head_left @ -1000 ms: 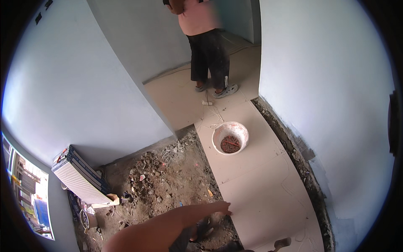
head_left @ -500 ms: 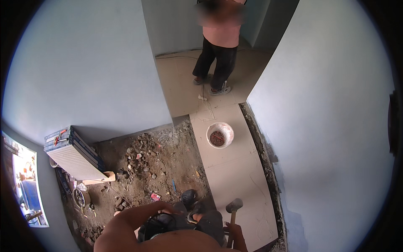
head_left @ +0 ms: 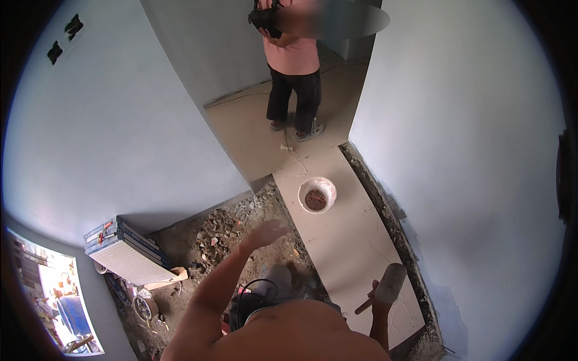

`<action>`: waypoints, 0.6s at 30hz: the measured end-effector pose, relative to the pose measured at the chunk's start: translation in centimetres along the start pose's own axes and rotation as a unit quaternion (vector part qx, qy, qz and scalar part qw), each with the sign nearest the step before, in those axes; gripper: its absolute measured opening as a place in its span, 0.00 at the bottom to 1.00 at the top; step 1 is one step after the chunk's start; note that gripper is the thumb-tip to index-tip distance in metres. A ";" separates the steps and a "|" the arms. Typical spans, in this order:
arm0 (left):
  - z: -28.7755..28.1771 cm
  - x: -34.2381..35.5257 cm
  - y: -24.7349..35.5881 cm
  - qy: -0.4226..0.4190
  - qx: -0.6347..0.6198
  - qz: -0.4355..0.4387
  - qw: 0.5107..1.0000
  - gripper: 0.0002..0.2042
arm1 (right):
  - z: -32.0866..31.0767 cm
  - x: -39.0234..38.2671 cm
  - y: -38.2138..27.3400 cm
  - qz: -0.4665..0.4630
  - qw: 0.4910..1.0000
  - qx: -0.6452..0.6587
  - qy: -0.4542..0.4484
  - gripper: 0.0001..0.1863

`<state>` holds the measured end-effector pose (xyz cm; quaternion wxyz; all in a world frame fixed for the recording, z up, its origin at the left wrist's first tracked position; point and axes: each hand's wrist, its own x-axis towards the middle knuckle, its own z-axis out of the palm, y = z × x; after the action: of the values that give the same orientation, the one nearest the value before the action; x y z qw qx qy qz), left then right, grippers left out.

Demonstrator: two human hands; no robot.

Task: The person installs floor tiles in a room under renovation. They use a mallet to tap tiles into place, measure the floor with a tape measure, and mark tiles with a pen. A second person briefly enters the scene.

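My right hand (head_left: 378, 301) is wrapped round the handle of a mallet with a thick grey head (head_left: 391, 281). It holds the mallet over the pale floor tiles (head_left: 346, 256), near their right side. My left arm reaches forward over the bare dirt floor (head_left: 283, 249). At its end my left hand (head_left: 268, 233) is stretched out with nothing in it, a little left of the tiles' edge. A white bucket (head_left: 330, 188) with reddish-brown bits in it stands on the tiles ahead of my hands.
A co-worker in a pink top (head_left: 295, 57) stands on the tiled floor beyond the bucket, holding a dark object. Boxed tiles (head_left: 129, 256) lean at the left wall, near a small bucket (head_left: 143, 308). Rubble (head_left: 220, 231) covers the dirt. A rough gap (head_left: 376, 183) runs along the right wall.
My left hand has moved from my lap out over the dirt. My right hand has lifted the mallet and swung it up and to the right. The view has turned somewhat.
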<state>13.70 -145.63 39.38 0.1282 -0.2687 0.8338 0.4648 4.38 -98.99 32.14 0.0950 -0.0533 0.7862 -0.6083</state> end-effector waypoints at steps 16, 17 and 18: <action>-14.6 6.9 -12.5 0.100 -0.080 -0.114 0.985 0.35 | 18.6 13.3 -5.2 -0.050 0.921 -0.328 -0.204 0.11; -15.6 7.8 -12.4 0.099 -0.076 -0.109 0.986 0.35 | 20.8 14.9 -7.6 -0.040 0.923 -0.322 -0.205 0.11; -16.7 8.9 -12.3 0.099 -0.071 -0.103 0.987 0.35 | 22.7 16.6 -9.8 -0.052 0.926 -0.301 -0.223 0.11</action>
<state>13.93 -167.83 35.51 0.0731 -0.4065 0.7748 0.4786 -7.29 -126.29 34.67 0.2159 -0.2544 0.8869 -0.3194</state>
